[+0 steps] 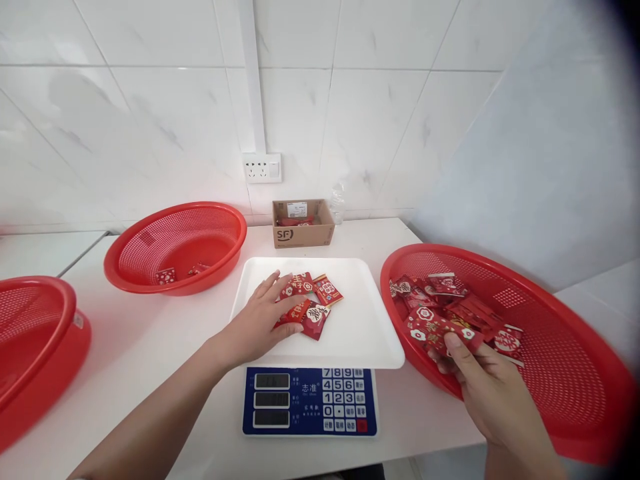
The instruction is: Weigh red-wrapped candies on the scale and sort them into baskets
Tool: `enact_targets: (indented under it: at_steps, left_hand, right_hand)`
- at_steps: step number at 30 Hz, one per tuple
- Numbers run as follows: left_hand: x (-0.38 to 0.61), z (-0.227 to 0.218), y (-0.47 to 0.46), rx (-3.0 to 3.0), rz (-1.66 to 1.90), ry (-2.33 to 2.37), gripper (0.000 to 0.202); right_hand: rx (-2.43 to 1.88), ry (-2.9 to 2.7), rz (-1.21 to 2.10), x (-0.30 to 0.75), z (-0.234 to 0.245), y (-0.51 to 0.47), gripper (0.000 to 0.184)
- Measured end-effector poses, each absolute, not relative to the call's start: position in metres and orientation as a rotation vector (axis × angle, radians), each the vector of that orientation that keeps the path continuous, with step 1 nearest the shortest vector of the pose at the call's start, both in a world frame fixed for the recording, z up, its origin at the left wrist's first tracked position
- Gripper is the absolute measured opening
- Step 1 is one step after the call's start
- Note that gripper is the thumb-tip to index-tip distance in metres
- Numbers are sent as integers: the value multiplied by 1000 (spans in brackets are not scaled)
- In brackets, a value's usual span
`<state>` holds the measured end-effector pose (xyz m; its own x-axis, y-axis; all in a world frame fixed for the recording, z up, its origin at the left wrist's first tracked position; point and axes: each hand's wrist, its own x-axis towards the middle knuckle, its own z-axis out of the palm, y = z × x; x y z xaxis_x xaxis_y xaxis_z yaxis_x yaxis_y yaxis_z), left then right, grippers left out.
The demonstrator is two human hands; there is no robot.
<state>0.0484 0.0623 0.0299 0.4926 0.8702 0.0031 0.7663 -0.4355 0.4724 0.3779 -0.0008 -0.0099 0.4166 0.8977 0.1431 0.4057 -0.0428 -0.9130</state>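
Several small red packets lie on the white tray of an electronic scale. My left hand rests over the packets at their left side, fingers spread and touching them. My right hand is inside the red basket on the right, thumb pinching red packets from the pile of several there.
A second red basket at back left holds a few packets. A third red basket sits at the far left edge. A small cardboard box stands against the tiled wall below a power socket.
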Motion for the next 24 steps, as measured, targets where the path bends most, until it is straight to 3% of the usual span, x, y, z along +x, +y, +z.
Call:
enact_targets:
  at_steps: [4,9,16,24]
  left_hand:
    - [50,30,59,2383,254,1336,43]
    - [51,35,53,2346,241,1323,36]
    - [54,33,54,2381,216,1237,50]
    - [63,32,47,2420,106,1170,44]
  right_hand:
    - [-1638,-913,881,380,-14,-3,30]
    - [-1602,-920,882,383,-19,-3,26]
    - [-1621,-914,885,383,-19,-3,27]
    - [-1665,-926,862,378,-12,-2,33]
